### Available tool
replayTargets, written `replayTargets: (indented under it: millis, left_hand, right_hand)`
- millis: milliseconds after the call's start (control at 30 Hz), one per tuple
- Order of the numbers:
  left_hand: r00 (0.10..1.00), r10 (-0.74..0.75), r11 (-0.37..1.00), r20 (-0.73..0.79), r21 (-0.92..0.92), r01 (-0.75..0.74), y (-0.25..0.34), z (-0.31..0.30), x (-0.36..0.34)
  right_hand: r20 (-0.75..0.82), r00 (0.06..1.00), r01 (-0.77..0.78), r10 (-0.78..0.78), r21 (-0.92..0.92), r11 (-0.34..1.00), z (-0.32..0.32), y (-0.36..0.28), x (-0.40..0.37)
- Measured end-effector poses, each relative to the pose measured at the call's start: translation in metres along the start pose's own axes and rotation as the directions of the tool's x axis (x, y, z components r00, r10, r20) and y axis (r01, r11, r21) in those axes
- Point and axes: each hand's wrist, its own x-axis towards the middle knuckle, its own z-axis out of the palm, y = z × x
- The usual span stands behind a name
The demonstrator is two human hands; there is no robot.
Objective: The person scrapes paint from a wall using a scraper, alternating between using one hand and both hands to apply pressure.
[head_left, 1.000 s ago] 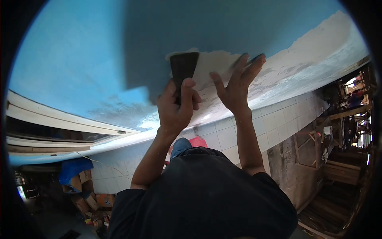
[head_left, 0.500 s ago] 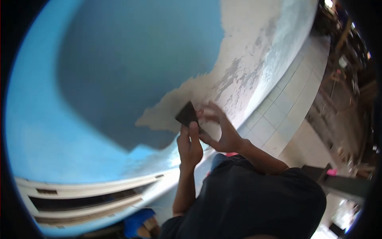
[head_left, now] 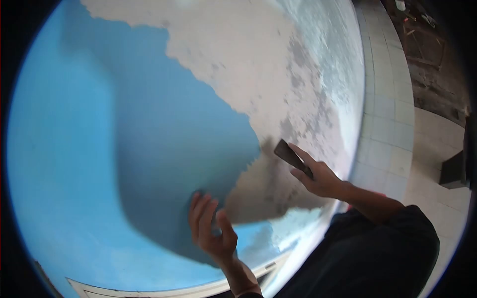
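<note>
My right hand (head_left: 320, 178) grips a putty knife (head_left: 290, 154) by its handle. The dark, worn blade points up and left, close to the wall's bare patch (head_left: 218, 44); whether it touches is hard to tell. My left hand (head_left: 212, 229) is empty, fingers apart, beside the blue painted wall (head_left: 164, 114); contact with the paint cannot be made out. A ragged edge divides the blue paint from the pale bare surface, which carries grey blotches. A shadow covers part of the blue and bare areas.
Pale floor tiles (head_left: 385, 129) run along the wall's foot on the right. Beyond them lies brown ground with a thin frame (head_left: 422, 47). A dark object (head_left: 454, 169) stands at the right edge. A white-framed opening (head_left: 124, 292) is at the bottom.
Both hands were together at the putty knife. Now my right hand holds it by the handle, farther right, while my left hand has let go and moved down and left. The view has shifted.
</note>
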Motion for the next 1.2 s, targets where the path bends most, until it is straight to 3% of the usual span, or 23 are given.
replayTargets:
  millis: [133, 233, 433, 533, 633, 733, 833, 967, 1067, 1200]
  left_hand:
    - [0.975, 0.16, 0.938, -0.153, 0.33, -0.102, -0.01, -0.004, 0.03]
    - [0.98, 0.192, 0.723, -0.053, 0.683, -0.105, -0.009, 0.01, 0.027]
    - [0.979, 0.178, 0.729, -0.099, 0.682, -0.064, -0.013, 0.012, 0.026]
    - [0.977, 0.174, 0.722, -0.119, 0.691, -0.044, -0.015, 0.013, 0.027]
    - [0.974, 0.191, 0.738, -0.12, 0.671, -0.063, -0.017, 0.013, 0.026]
    - [0.972, 0.212, 0.735, -0.1, 0.672, -0.091, -0.017, 0.012, 0.022]
    - [0.974, 0.211, 0.73, -0.079, 0.676, -0.103, -0.019, 0.013, 0.014]
    - [0.972, 0.225, 0.745, -0.067, 0.655, -0.127, -0.024, 0.012, 0.007]
    - [0.974, 0.214, 0.756, -0.071, 0.643, -0.119, -0.023, 0.013, 0.006]
    - [0.975, 0.216, 0.757, -0.043, 0.638, -0.14, -0.024, 0.011, 0.002]
  right_hand:
    - [-0.045, 0.997, -0.063, 0.069, 0.139, 0.988, 0.006, 0.007, 0.012]
    - [-0.074, 0.996, -0.025, 0.042, 0.221, 0.975, 0.01, 0.018, 0.018]
    - [-0.086, 0.987, -0.117, 0.139, 0.217, 0.969, 0.001, 0.001, 0.022]
    - [-0.151, 0.988, 0.058, -0.025, 0.216, 0.975, 0.0, -0.019, 0.037]
    - [-0.192, 0.936, 0.296, -0.296, -0.033, 0.955, 0.013, -0.01, 0.05]
    - [-0.135, 0.952, 0.249, -0.273, -0.171, 0.953, 0.041, 0.021, 0.038]
    - [-0.191, 0.94, 0.223, -0.282, -0.281, 0.933, 0.044, 0.018, 0.041]
    - [-0.158, 0.967, 0.165, -0.2, -0.209, 0.964, 0.047, 0.002, 0.039]
    - [-0.135, 0.927, 0.293, -0.35, -0.323, 0.9, 0.062, 0.031, 0.023]
    - [-0.14, 0.962, 0.158, -0.236, -0.42, 0.894, 0.048, 0.009, 0.035]
